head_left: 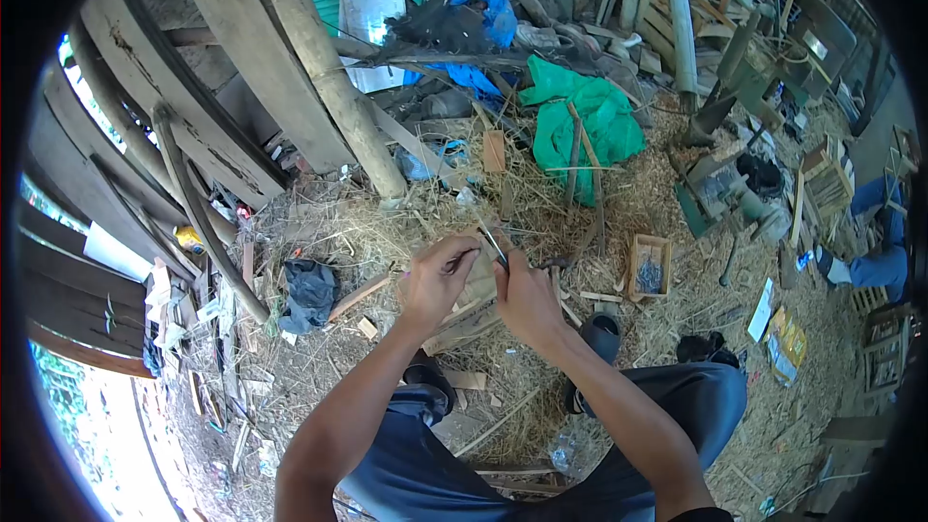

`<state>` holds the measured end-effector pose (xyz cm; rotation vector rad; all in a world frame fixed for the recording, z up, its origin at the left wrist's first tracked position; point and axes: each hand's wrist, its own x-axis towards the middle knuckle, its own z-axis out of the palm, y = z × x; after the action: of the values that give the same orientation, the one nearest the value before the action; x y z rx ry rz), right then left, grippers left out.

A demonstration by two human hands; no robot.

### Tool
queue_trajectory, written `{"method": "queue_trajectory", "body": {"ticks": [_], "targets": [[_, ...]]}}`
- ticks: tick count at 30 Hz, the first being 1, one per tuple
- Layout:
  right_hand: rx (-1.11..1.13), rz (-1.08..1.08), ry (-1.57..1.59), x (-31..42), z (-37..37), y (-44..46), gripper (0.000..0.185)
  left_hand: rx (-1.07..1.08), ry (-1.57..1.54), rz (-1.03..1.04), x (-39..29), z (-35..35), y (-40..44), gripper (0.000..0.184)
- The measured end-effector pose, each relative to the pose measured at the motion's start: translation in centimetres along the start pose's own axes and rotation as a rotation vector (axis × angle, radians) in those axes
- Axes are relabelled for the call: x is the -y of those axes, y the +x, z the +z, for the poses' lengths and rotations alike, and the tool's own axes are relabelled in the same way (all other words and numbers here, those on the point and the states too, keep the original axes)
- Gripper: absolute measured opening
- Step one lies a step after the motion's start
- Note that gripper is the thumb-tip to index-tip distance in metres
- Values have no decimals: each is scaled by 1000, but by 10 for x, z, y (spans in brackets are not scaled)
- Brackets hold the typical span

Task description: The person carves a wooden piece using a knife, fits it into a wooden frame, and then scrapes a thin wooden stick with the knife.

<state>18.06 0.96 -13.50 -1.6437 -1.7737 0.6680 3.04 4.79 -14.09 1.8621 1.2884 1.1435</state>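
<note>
In front of me, over the littered floor, my right hand (527,292) is closed round a slim metal tool with a dark handle (501,259). Its thin, shiny shaft points up and to the left; whether it is a blade cannot be made out. Just left of it, my left hand (440,275) is closed with fingertips pinched together. Anything in that pinch is too small to name. The two hands are close but apart. Below them lie pale pieces of wood (466,324) between my feet, partly hidden by my hands.
A small wooden box (650,267) of nails or similar metal bits stands to the right. Green plastic sheeting (585,121) lies ahead, a black bag (309,295) left. Planks (261,48) lean at the left. At the far right, a person's blue-clad leg (880,266) shows.
</note>
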Motion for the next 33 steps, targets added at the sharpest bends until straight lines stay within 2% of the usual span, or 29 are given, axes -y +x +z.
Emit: {"method": "queue_trajectory", "body": {"ticks": [4,6,9,15,26,29,31,33], "targets": [[114,101,-44,6,-3,1,23,2,68,46,8,-1,0,9],[20,-10,-101,4,2,-2,21,-6,35,12,4,-1,-3,10],[23,-66,-127,0,8,-5,19,-22,7,-17,3,-2,-6,10],[30,-91,-242,1,16,-13,10,-8,75,-18,10,-7,-11,9],[99,-51,-184,-9,14,-8,12,-23,85,33,4,-2,-11,13],[91,-60,-154,-16,16,-4,11,-34,136,112,-4,-2,-7,13],[86,-75,-143,-14,11,-5,10,-169,280,305,-20,-12,5,17],[131,-20,-151,-7,6,-9,13,-255,248,343,-49,-19,28,20]]}}
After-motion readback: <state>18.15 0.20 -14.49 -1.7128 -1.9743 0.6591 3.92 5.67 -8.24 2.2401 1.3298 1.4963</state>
